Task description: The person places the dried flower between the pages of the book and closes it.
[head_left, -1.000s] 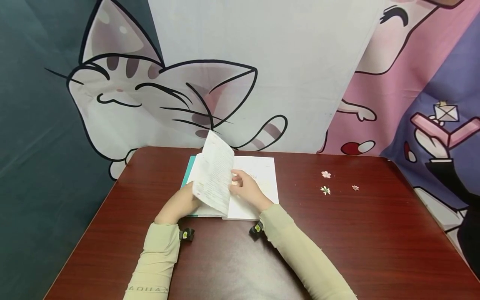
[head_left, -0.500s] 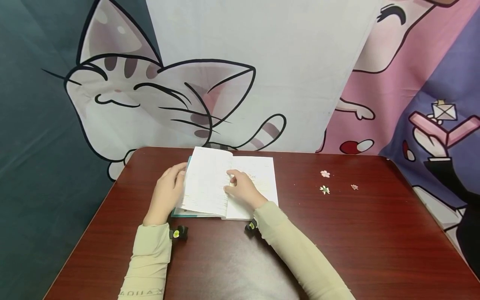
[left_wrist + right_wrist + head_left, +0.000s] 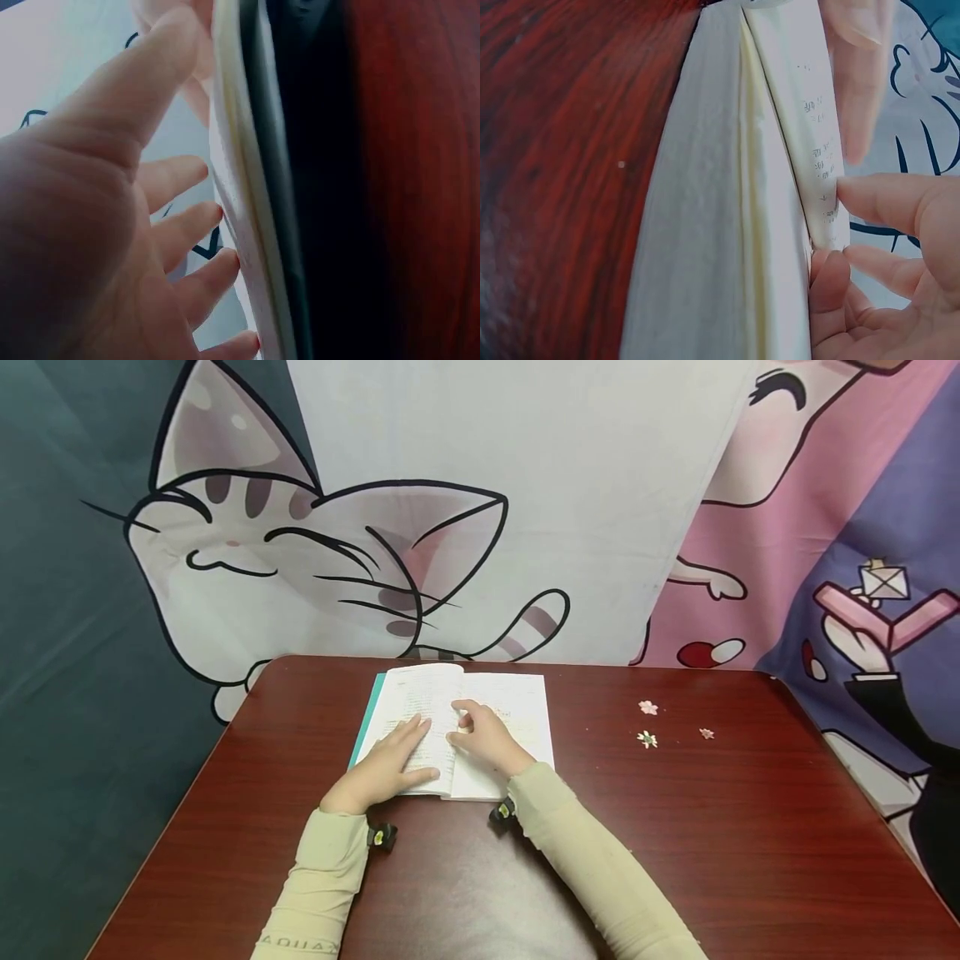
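An open book [image 3: 517, 697] with a teal cover edge [image 3: 366, 727] lies on the table, printed text on its left page. My left hand [image 3: 386, 764] rests on that page with fingers spread and thumb out toward the gutter. Its fingertips meet the paper in the left wrist view, along the book's page edges [image 3: 236, 150]. Over the right page, beside the gutter, is my right hand [image 3: 487, 739]. Its thumb and index finger stand apart, another finger bent between them. The right wrist view shows its fingertips against the paper near the fold [image 3: 810, 142].
Three small flower-shaped pieces, a pale pink one [image 3: 648, 707], a white-and-green one [image 3: 647, 740] and a smaller pink one [image 3: 707, 733], lie right of the book on the reddish-brown table [image 3: 600, 860]. A cartoon cat cloth [image 3: 225, 610] hangs behind the table.
The raised leaf has come down flat on the left side. My left hand swung out to the book's left edge, then back in onto the page. My right hand stays nearly in place.
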Action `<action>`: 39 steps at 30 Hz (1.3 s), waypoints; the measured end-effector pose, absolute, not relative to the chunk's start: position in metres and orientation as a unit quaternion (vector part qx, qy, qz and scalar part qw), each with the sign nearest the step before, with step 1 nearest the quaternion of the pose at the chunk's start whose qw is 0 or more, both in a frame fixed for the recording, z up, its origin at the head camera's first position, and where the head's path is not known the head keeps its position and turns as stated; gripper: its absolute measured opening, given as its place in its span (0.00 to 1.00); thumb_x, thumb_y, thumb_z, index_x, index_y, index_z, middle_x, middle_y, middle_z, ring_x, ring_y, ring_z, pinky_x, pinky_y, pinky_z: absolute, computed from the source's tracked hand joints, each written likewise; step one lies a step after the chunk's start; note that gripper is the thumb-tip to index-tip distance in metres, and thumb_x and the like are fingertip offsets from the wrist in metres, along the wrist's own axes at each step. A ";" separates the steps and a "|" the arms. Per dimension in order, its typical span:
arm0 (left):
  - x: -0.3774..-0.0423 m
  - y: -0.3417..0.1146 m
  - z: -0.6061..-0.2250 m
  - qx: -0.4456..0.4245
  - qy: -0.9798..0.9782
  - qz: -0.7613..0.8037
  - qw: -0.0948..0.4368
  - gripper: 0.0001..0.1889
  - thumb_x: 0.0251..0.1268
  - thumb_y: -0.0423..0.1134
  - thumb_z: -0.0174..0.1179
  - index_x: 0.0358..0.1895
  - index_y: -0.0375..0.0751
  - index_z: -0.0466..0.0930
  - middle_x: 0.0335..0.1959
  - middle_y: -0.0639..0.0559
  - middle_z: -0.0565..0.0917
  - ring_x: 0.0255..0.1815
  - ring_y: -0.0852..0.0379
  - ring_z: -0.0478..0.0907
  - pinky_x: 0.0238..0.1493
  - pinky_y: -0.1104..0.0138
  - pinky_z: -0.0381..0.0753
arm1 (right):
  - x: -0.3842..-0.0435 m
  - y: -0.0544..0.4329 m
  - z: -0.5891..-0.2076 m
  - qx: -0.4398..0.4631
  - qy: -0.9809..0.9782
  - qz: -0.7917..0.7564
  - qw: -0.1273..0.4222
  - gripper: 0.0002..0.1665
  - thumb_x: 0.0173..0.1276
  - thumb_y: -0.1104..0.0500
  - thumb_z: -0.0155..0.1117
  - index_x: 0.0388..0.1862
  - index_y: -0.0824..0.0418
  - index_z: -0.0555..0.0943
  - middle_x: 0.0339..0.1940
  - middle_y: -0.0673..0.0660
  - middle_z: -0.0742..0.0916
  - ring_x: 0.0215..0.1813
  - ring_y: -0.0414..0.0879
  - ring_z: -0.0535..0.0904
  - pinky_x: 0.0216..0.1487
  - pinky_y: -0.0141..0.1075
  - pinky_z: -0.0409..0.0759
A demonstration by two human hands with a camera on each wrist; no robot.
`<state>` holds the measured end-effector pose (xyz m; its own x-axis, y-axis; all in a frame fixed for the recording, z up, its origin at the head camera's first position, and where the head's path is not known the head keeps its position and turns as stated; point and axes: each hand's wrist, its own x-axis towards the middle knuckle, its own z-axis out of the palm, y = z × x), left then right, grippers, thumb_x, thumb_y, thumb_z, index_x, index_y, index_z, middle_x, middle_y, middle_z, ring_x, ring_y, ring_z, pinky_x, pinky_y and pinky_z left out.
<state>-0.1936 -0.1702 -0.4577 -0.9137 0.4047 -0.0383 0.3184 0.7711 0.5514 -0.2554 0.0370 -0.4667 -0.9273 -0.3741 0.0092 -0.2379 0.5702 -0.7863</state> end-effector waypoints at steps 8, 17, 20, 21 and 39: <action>-0.191 -0.169 -0.460 0.173 0.942 0.258 0.126 0.45 0.71 0.56 0.61 0.82 0.39 0.50 0.83 0.38 0.48 0.82 0.33 0.42 0.70 0.27 0.44 | -0.255 0.043 -0.469 -0.163 0.861 -0.468 0.115 0.35 0.67 0.65 0.68 0.73 0.60 0.72 0.46 0.56 0.83 0.44 0.47 0.74 0.47 0.38 0.74; -0.190 -0.169 -0.463 0.164 0.944 0.247 0.145 0.45 0.72 0.56 0.60 0.82 0.41 0.48 0.83 0.38 0.47 0.82 0.33 0.40 0.70 0.27 0.40 | -0.249 0.066 -0.463 -0.190 0.812 -0.530 0.155 0.27 0.72 0.63 0.62 0.69 0.63 0.74 0.53 0.62 0.84 0.47 0.50 0.83 0.45 0.38 0.83; -0.190 -0.168 -0.462 0.161 0.945 0.245 0.146 0.46 0.72 0.56 0.61 0.82 0.41 0.48 0.83 0.39 0.47 0.82 0.34 0.40 0.71 0.28 0.39 | -0.247 0.080 -0.456 -0.202 0.799 -0.549 0.140 0.22 0.72 0.65 0.61 0.64 0.68 0.77 0.50 0.65 0.84 0.45 0.56 0.84 0.44 0.44 0.86; -0.191 -0.168 -0.462 0.160 0.945 0.245 0.146 0.46 0.72 0.56 0.61 0.82 0.41 0.48 0.83 0.39 0.47 0.82 0.34 0.40 0.71 0.29 0.39 | -0.246 0.086 -0.453 -0.203 0.800 -0.550 0.130 0.20 0.72 0.65 0.61 0.62 0.69 0.78 0.49 0.65 0.85 0.44 0.58 0.85 0.44 0.45 0.85; -0.189 -0.168 -0.456 0.168 0.942 0.252 0.143 0.45 0.72 0.55 0.61 0.82 0.39 0.50 0.83 0.39 0.48 0.82 0.34 0.40 0.71 0.29 0.40 | -0.234 0.212 -0.425 -0.163 0.912 -0.374 -0.048 0.10 0.71 0.62 0.66 0.48 0.63 0.85 0.40 0.57 0.89 0.41 0.51 0.83 0.45 0.46 0.79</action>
<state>-0.1886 -0.1676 -0.4563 -0.9027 0.3885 -0.1848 0.2440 0.8162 0.5238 -0.2336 0.2123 -0.4248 -0.9425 -0.2610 0.2088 -0.3325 0.6668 -0.6670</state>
